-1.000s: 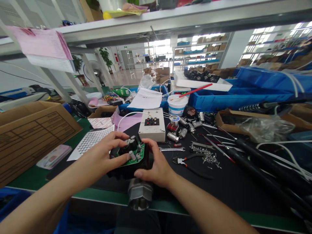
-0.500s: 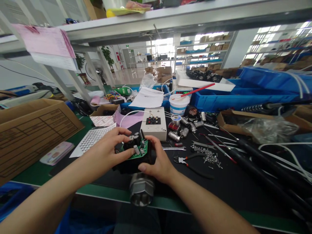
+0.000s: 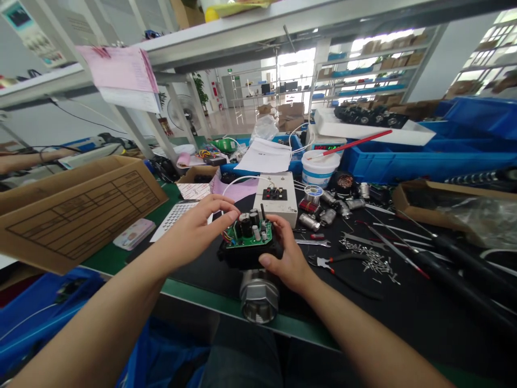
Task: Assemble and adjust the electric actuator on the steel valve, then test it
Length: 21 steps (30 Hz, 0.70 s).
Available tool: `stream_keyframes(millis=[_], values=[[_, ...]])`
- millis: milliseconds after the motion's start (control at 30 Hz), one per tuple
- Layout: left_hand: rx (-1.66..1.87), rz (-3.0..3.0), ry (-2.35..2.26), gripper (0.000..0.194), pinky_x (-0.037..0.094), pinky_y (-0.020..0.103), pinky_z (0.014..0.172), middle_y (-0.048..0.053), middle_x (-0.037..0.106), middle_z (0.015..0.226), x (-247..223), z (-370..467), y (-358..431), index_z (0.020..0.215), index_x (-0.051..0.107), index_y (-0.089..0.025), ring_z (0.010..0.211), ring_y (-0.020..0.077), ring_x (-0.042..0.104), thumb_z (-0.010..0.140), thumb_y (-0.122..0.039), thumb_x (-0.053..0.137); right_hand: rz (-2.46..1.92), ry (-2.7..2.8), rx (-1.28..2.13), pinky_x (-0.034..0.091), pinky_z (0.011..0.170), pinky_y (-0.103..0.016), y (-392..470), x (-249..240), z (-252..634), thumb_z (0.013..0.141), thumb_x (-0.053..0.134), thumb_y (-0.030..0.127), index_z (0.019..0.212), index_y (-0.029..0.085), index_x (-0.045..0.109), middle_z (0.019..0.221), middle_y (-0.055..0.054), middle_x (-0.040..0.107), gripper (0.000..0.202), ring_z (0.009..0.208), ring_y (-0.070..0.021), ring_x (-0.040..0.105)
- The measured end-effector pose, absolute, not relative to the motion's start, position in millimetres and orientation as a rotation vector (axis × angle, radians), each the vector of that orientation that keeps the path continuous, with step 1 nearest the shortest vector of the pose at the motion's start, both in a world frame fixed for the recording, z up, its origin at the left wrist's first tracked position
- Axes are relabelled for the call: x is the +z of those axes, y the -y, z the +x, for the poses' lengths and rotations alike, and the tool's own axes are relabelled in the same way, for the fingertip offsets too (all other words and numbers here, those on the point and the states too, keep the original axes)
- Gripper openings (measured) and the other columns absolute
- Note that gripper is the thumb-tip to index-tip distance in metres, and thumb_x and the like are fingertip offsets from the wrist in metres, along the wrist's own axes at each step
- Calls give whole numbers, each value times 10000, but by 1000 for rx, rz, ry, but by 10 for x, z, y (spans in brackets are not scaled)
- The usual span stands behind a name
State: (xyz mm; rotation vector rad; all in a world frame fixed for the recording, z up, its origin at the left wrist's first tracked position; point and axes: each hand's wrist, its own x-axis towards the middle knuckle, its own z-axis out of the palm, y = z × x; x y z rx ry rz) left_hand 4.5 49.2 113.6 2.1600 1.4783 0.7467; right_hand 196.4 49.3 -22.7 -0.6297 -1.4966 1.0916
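A green circuit board (image 3: pixel 262 237) with upright capacitors sits in the top of a black housing (image 3: pixel 250 256), and a metal hex fitting (image 3: pixel 259 297) projects below it toward me. My right hand (image 3: pixel 290 257) is closed round the housing's right side, thumb on the front and fingers behind. Over the board's left rear edge, my left hand (image 3: pixel 205 222) has its fingers stretched out close to the capacitors. Whether its fingertips touch the board is hard to see. Coloured wires (image 3: pixel 227 236) show at the board's left corner.
Behind the housing stands a grey test box (image 3: pixel 288 202). To the right lie wire cutters (image 3: pixel 323 262), a wrench (image 3: pixel 317 242), loose screws (image 3: pixel 375 261) and several metal fittings (image 3: pixel 328 216). A cardboard box (image 3: pixel 92 215) stands left; a white tub (image 3: pixel 320 170) is behind.
My left hand has lifted off the board's components and drawn back to its left rear edge, uncovering the capacitors. My right hand keeps its hold. The view has swung left.
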Motion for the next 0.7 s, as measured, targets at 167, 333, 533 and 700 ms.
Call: stream_keyframes(millis=[167,333,533,700], values=[[729,2169,-1431,374,381,431,1047,46,574,1187,1094,23,-458,952,678,-255,1185,270,504,839,-580,531,-652,1497,1073,373,1050,-438,-460,-191,1946,711,755,597,1309,259,383,1285,-77,533,781,1187,-282,510],[673,2177,-1429,332,363,441,1073,21,542,1229,1001,-113,-397,971,673,-305,1223,284,477,814,-577,569,-749,1536,1046,410,1021,-443,-384,-96,1911,594,801,607,1268,229,428,1239,-95,560,859,1147,-297,538],[678,2167,-1445,321,398,413,1054,10,532,1249,953,-171,-352,976,667,-305,1231,277,470,825,-567,558,-770,1589,1026,427,994,-439,-359,-50,1901,571,813,579,1263,214,434,1226,-108,568,870,1125,-299,552],[750,2145,-1453,329,466,365,974,35,568,1210,1010,-125,-324,945,683,-273,1185,273,507,851,-552,534,-768,1598,1020,404,1005,-461,-359,-51,1914,575,805,594,1263,210,431,1235,-121,555,872,1135,-318,540]])
